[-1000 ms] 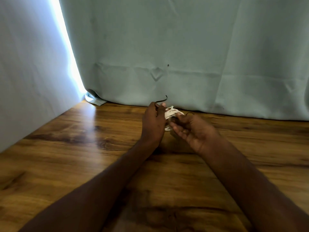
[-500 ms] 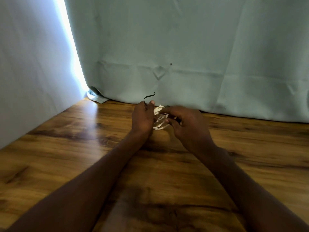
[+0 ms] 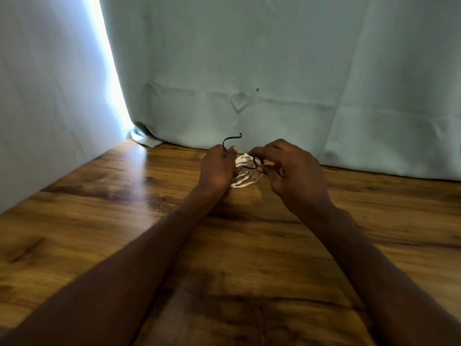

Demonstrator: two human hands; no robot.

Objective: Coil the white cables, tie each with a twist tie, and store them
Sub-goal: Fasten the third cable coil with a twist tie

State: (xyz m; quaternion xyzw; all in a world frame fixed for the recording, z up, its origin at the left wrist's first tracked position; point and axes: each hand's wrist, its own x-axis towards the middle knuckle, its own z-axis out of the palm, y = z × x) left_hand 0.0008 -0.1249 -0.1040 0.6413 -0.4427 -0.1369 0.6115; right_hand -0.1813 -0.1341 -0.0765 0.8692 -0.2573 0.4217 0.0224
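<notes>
Wooden worktop [image 3: 104,233], curtain behind: white cable coil [image 3: 245,172] is now pinched by left grip [image 3: 217,168], black twist tie [image 3: 230,141] freshly looped over by right grip [image 3: 287,168], tying nearly done.

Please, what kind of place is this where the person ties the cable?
Probably a small indoor work corner, perhaps at home. A wood-grain table stands against pale green curtains, and daylight comes through the gap between them. Only the two hands, a white cable coil and a dark twist tie are there.

My left hand [image 3: 216,168] hides the near side of the white cable coil [image 3: 245,172]. The black twist tie [image 3: 230,141] vanishes into my fist, and my right hand [image 3: 291,171] covers its other end.
</notes>
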